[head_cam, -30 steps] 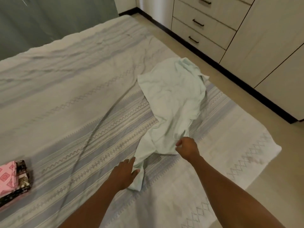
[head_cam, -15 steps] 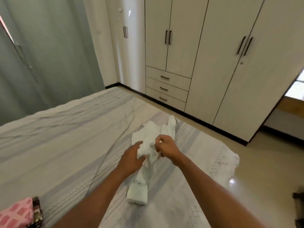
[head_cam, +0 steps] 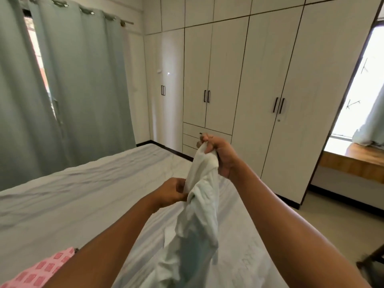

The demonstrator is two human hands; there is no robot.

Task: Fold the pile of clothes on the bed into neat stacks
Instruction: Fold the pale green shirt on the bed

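A pale mint-white garment (head_cam: 199,221) hangs bunched in the air above the bed (head_cam: 87,190). My right hand (head_cam: 220,156) grips its top end, raised in front of the wardrobe drawers. Lower and to the left, my left hand (head_cam: 172,191) pinches the cloth at its edge. The garment's lower part drapes down toward the bottom of the view. A folded pink patterned piece (head_cam: 41,269) lies on the bed at the lower left, partly hidden by my left forearm.
A tall white wardrobe (head_cam: 249,80) with drawers runs along the far wall beside the bed. Grey-green curtains (head_cam: 79,84) hang at the left. A bright window with a wooden ledge (head_cam: 353,161) is at the right. Tiled floor lies between bed and wardrobe.
The garment lay on the bed a second ago; both hands gathered it and lifted it into the air. My right hand rose highest, and the view tilted up toward the wardrobe.
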